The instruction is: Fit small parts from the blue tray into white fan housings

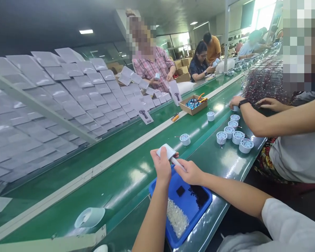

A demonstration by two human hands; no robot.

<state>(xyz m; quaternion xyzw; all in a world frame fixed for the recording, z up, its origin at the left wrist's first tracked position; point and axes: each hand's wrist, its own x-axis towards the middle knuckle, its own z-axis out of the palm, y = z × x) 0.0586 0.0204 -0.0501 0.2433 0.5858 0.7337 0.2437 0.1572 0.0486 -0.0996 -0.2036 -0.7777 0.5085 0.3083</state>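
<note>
My left hand point(163, 164) is wrapped round the wide head of a white plastic part point(167, 151), thumb on top. My right hand point(190, 171) grips the narrow grey-white handle point(177, 163) that extends from it; whether the two are one piece I cannot tell. Below both hands lies a blue tray point(185, 234) holding small clear-white pieces point(177, 217), small black pieces point(198, 196) and a dark square point(180, 190). A white round unit point(185, 139) with a thin wire sits on the green belt just beyond my hands.
Several round white units point(238, 137) stand by a co-worker's arms at right. A cardboard box point(193, 105) and orange-handled cutter point(175, 117) lie ahead. White boxes point(68, 94) are stacked at left; a translucent cup-like part point(90, 217) rests on the belt point(120, 178).
</note>
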